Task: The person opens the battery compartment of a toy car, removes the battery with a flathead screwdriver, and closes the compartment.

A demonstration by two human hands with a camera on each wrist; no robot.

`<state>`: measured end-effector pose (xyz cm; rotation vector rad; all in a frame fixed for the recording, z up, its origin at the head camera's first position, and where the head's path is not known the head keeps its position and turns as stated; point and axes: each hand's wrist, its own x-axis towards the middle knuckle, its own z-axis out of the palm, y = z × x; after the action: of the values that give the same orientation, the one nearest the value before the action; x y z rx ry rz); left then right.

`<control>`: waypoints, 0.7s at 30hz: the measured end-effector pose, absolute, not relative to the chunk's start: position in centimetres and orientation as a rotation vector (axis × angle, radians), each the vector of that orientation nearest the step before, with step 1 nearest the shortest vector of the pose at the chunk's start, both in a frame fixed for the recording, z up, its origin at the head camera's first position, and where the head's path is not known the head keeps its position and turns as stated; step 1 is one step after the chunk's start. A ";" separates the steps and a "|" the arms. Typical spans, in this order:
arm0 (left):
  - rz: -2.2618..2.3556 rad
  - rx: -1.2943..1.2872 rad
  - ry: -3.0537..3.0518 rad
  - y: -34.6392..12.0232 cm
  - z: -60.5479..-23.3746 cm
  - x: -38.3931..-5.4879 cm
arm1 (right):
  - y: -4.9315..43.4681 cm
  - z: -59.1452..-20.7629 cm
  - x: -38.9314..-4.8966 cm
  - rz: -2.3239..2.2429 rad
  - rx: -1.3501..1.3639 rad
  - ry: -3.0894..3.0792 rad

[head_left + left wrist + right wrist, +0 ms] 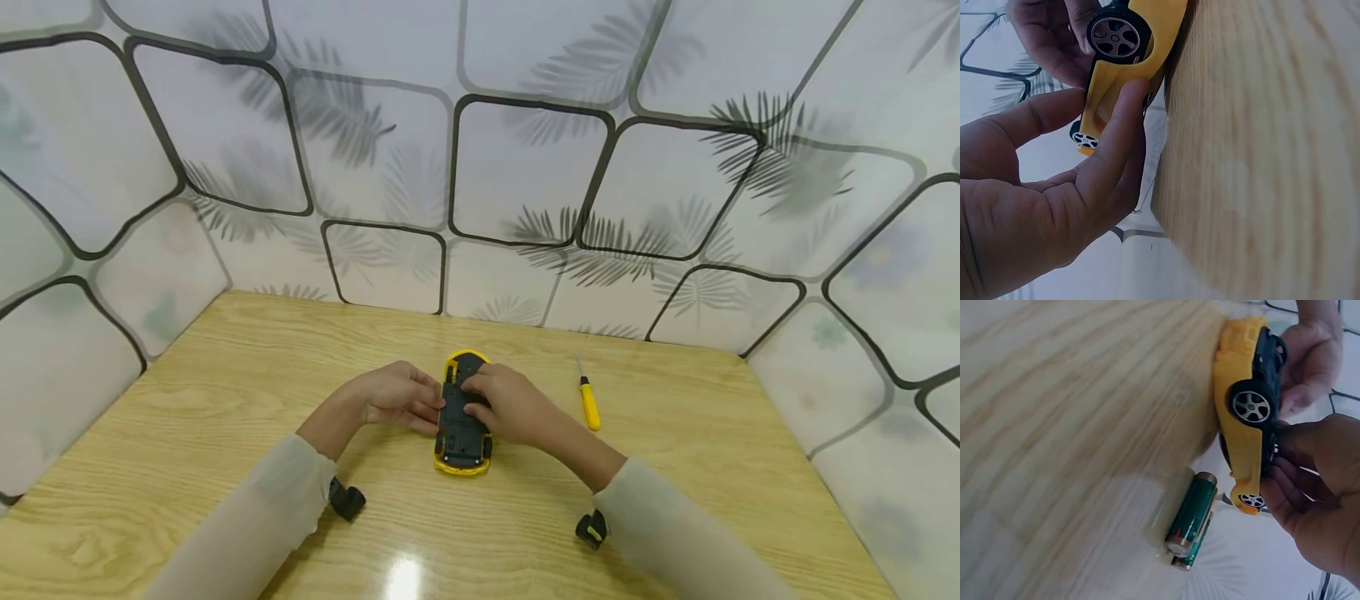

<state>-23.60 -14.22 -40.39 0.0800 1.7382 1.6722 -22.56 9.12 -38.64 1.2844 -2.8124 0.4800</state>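
Observation:
A yellow toy car (453, 450) lies upside down on the table, its black underside facing up. My left hand (401, 398) holds the car's left side, thumb at the underside's edge and fingers along the yellow body in the left wrist view. Over the underside is my right hand (513, 404), its bent fingers (1288, 487) and thumb touching the black base. I cannot tell whether they pinch a small part there. Two green batteries (1192, 512) lie side by side on the table near the car, hidden from the head view by my right hand.
A screwdriver (589, 404) with a yellow handle lies right of my right hand, its tip toward the back. The wooden table (247, 367) meets patterned fabric walls (517, 167) at the back and sides. Small black wrist cameras hang below both sleeves.

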 end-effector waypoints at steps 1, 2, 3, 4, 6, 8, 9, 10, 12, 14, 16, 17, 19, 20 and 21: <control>1.674 0.078 1.737 -14.2 -40.4 -23.6 | 9.2 -38.7 -22.5 0.485 1.281 -2.800; 1.674 0.078 1.737 -14.2 -40.3 -23.6 | 9.2 -38.8 -22.4 0.493 1.274 -2.792; 1.674 0.078 1.735 -14.2 -40.3 -23.6 | 9.3 -38.9 -22.4 0.508 1.266 -2.788; 1.674 0.077 1.734 -14.2 -40.3 -23.6 | 9.3 -39.0 -22.3 0.524 1.260 -2.786; 1.679 0.070 1.731 -14.2 -40.3 -23.6 | 9.4 -39.1 -22.2 0.555 1.245 -2.787; 1.679 0.075 1.731 -14.2 -40.3 -23.6 | 9.5 -39.2 -22.1 0.576 1.240 -2.793; 1.680 0.077 1.732 -14.2 -40.3 -23.6 | 9.5 -39.2 -22.1 0.583 1.240 -2.793; 1.682 0.076 1.736 -14.2 -40.3 -23.6 | 9.5 -39.3 -22.0 0.584 1.241 -2.793; 1.684 0.075 1.744 -14.3 -40.2 -23.6 | 9.6 -39.3 -21.9 0.588 1.242 -2.787; 1.682 0.073 1.757 -14.3 -40.1 -23.6 | 9.6 -39.5 -21.9 0.599 1.241 -2.780; 1.679 0.059 1.780 -14.4 -39.9 -23.6 | 9.6 -39.6 -22.0 0.623 1.233 -2.774; 1.679 0.054 1.790 -14.4 -39.9 -23.7 | 9.6 -39.7 -22.0 0.639 1.226 -2.773; 1.674 0.046 1.816 -14.4 -39.8 -23.7 | 9.5 -39.8 -22.0 0.676 1.215 -2.768; 1.670 0.046 1.832 -14.5 -39.7 -23.7 | 9.5 -39.8 -22.0 0.699 1.206 -2.768; 1.669 0.048 1.844 -14.5 -39.6 -23.8 | 9.5 -39.9 -22.1 0.724 1.199 -2.766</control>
<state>-23.76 -14.51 -39.61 0.0480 1.8438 1.6691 -22.08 9.50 -39.90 1.1988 -2.7663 0.7242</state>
